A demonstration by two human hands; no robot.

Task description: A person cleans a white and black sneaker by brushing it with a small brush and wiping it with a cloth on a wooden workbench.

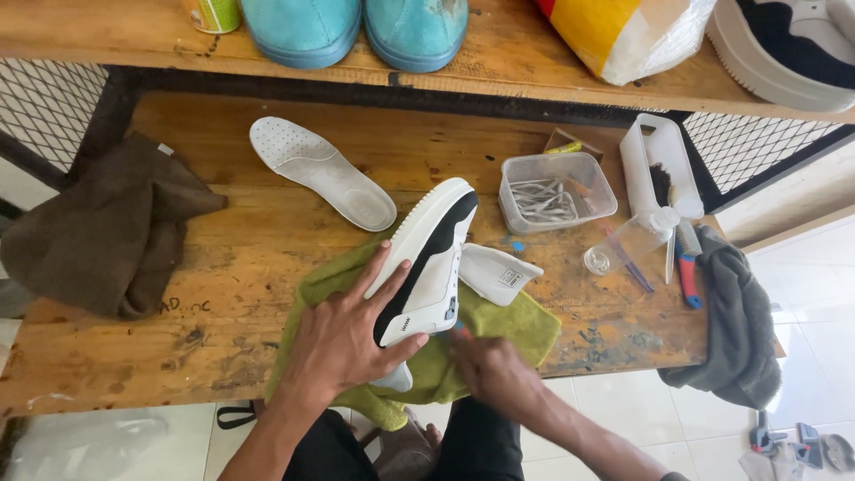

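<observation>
Worn planks make up the workbench [223, 285], with a shelf above it at twelve o'clock carrying a pair of teal shoes [356, 31] and a plastic bag [623, 36].

At the centre lies a white-and-black sneaker [427, 258], tipped on its side on a green cloth [499, 330]. The left hand [343, 334] is spread flat against its sole, fingers wide, pressing rather than clasping. The right hand [490, 370] sits at five o'clock of the shoe, curled close to its heel — blurred, so I cannot tell whether it pinches anything.

Risks, as I judge them: the sneaker is only pinned by a flat palm, so a hard push from the right hand could skid it and the cloth toward the bench's near edge. A sweep to three o'clock could also knock over the small clear bottle [632, 240] lying there.

Containers: a clear plastic tub [557, 191] at two o'clock holds what look like white laces or strips. A white tray [659, 160] beyond it holds a dark brush — little else can be made out. A loose white insole [321, 169] lies at eleven o'clock, and a brown rag [107, 223] at nine.
</observation>
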